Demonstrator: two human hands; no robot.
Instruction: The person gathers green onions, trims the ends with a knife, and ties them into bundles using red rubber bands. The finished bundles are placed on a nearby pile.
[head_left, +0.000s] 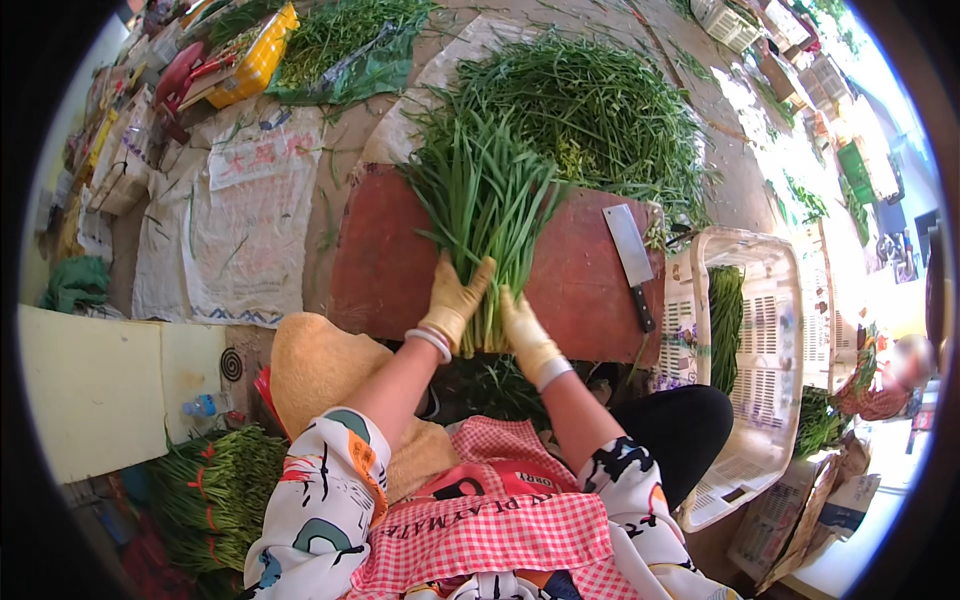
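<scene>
A thick bunch of green garlic chives lies on a reddish-brown board, leaf tips pointing away from me and pale stem ends over the near edge. My left hand, in a yellowish glove with a white band at the wrist, grips the stems from the left, thumb on top. From the right side my right hand, gloved likewise, holds the same stems lower down; some of its fingers are hidden. To the right on the board rests a cleaver with a black handle pointing towards me.
Beyond the board spreads a large heap of loose greens. At right stands a white plastic crate holding green bundles. Tied bundles are stacked at lower left, near a plastic bottle. A white woven sack lies flat at left.
</scene>
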